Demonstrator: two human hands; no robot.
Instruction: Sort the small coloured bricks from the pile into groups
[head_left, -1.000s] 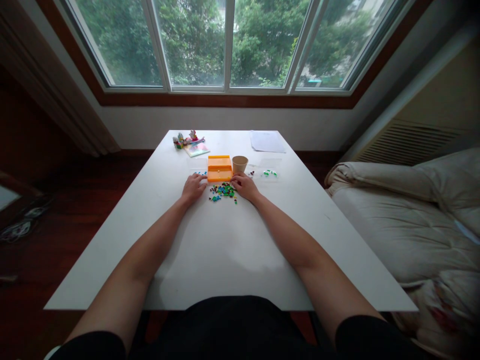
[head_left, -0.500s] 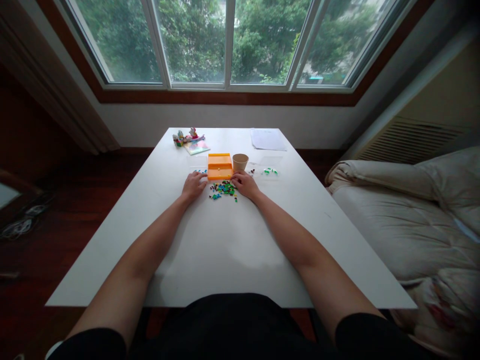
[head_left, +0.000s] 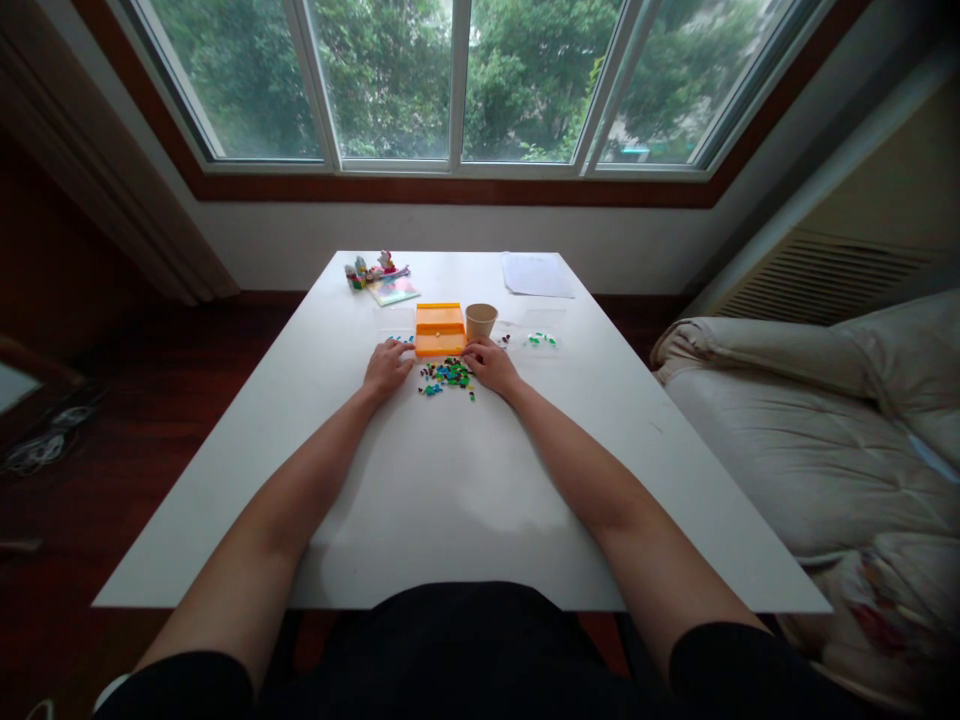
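Observation:
An orange plastic box [head_left: 440,351] lies open on the table, with a small pale piece inside. My left hand [head_left: 387,368] rests at its left front corner, fingers stretched out and thumb apart. At the right front corner is my right hand [head_left: 491,366], its fingers loosely bent and apart, with nothing visible in them; whether it touches the box I cannot tell. Between both hands, in front of the box, spreads a pile of small building bricks [head_left: 450,374], mostly green, blue and dark. A few blue pieces [head_left: 403,340] lie just beyond my left fingers.
A brown paper cup [head_left: 481,320] stands right of the box. Clear trays hold green pieces [head_left: 541,340] and dark pieces [head_left: 504,340]. Brick figures [head_left: 360,274] and a shiny card [head_left: 394,290] lie at the back left, paper sheets [head_left: 536,275] at the back right of the white table [head_left: 450,500].
The view has tilted slightly, so the table appears a little higher. Both hands stay at the box corners with hardly any movement, and the brick pile looks the same.

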